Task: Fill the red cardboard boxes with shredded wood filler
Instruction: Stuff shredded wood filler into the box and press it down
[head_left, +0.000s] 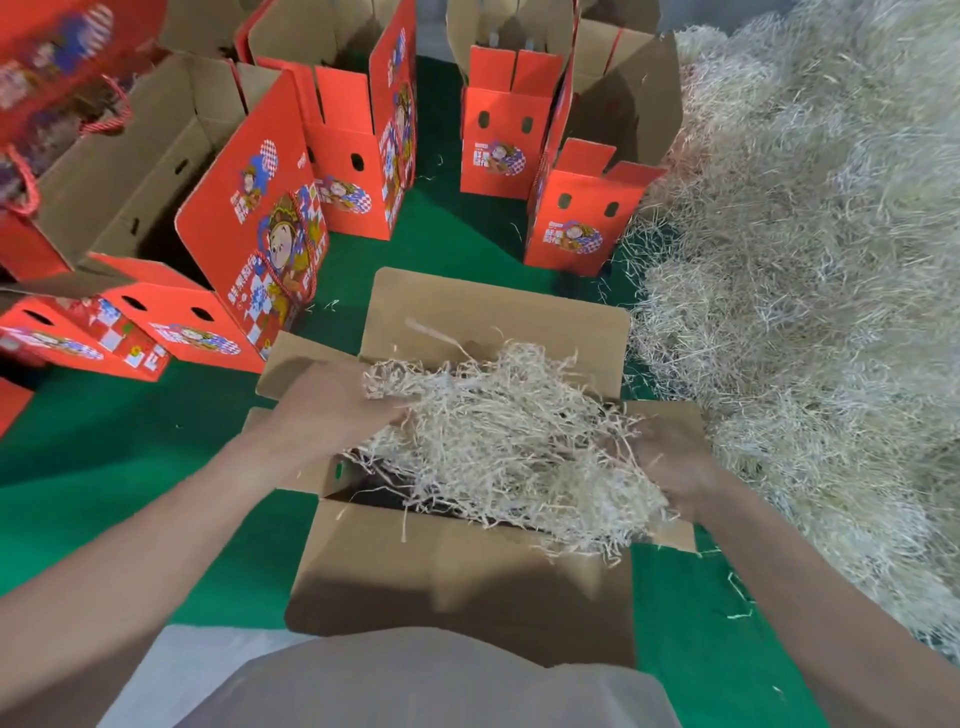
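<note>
sitting nearest, at six o'clock, is the person's grey shirt (415, 686), and just past it the brown near flap (457, 577) of an open box (493, 312) that stands on the green floor (130, 457). over the box mouth a wad of shredded wood (509, 441) is held between both hands, with loose strands spilling over the near flap at five o'clock. the left hand (332, 410), at nine o'clock of the wad, grips its edge with fingers curled into the strands, though it is blurred. the right hand (675, 457), at three o'clock, touches the wad, but strands bury its fingers, so i cannot tell whether it grips or lies flat. farther off, from one to four o'clock, a large heap of shredded wood (805, 260) lies on the floor. from nine to twelve o'clock stand red boxes (576, 218), flaps up, well apart from the hands.
</note>
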